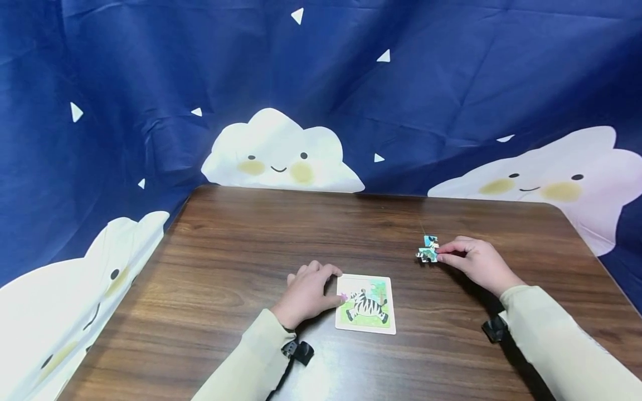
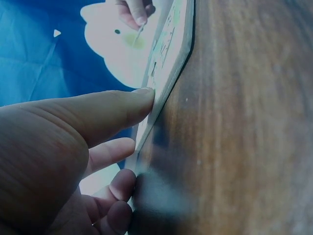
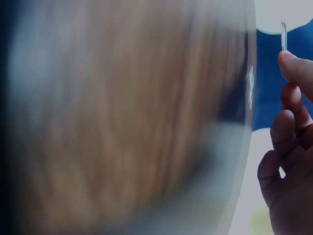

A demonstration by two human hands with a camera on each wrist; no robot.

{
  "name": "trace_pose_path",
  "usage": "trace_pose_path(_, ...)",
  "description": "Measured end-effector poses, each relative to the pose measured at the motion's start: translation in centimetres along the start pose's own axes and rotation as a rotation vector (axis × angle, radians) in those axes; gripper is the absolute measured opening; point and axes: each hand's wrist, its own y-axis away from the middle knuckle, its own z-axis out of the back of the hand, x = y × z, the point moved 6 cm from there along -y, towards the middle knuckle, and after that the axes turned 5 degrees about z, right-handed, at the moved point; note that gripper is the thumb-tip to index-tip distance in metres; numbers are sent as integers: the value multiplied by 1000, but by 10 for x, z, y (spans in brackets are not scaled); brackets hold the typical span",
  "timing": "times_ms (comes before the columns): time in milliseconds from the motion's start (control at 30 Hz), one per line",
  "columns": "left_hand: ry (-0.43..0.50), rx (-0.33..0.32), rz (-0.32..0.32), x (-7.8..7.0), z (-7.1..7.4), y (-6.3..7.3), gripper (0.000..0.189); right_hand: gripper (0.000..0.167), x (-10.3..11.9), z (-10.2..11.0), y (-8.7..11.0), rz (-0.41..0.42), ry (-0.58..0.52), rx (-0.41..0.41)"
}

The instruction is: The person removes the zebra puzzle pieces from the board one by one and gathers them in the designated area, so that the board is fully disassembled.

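Note:
A square jigsaw board (image 1: 390, 306) with a zebra picture lies flat on the table. My left hand (image 1: 308, 295) rests at its left side, thumb (image 2: 122, 107) straight against the rim and index finger at the far left corner. To the right, my right hand (image 1: 476, 262) pinches a small jigsaw piece (image 1: 427, 255) between thumb and fingers. Another piece-shaped patch (image 1: 430, 240) shows just behind it; whether the two are joined I cannot tell. Seen edge-on in the right wrist view, the held piece (image 3: 284, 36) is a thin pale strip.
The brown wooden table (image 1: 241, 234) reaches back to a dark blue cloth (image 1: 416, 100) with white smiling clouds. Black straps with small devices sit at both wrists, under pale sleeves (image 1: 557, 334).

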Motion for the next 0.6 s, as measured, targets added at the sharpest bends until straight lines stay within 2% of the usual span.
trace_pose_path(167, -7, -3, 0, 0, 0, -1, 51, 8, -17, 7, 1, -43, 34, 27)
trace_pose_path(600, 2, -3, -4, -2, 2, 1, 50, 22, -57, 22, 8, -205, 11, 105)
